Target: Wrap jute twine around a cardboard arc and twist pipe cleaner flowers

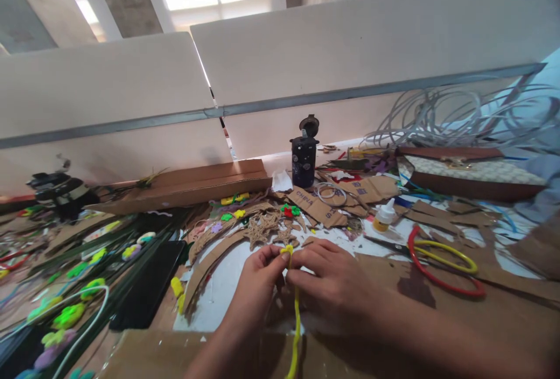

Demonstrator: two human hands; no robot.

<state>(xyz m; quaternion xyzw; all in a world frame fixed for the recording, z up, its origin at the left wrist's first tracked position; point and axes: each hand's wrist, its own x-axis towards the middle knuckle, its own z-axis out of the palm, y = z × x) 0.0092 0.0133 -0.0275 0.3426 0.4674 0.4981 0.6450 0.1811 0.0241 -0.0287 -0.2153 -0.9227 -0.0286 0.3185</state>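
Pinching looped top end of thin yellow fuzzy pipe-cleaner strand [296, 320] between both hands. Left hand [258, 283] nearly closed, thumb and forefinger gripping the loop. Right hand [335, 283] also curled shut, fingertips on the same spot. Strand is bright yellow and slightly wavy, running from fingertips toward near tabletop edge between wrists, over brown cardboard sheet [437, 320]. Small white glue bottle [384, 216] lies beyond right hand, apart.

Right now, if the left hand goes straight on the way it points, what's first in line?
Left hand pinches the yellow pipe cleaner; ahead, probably the twine star, depth unclear.
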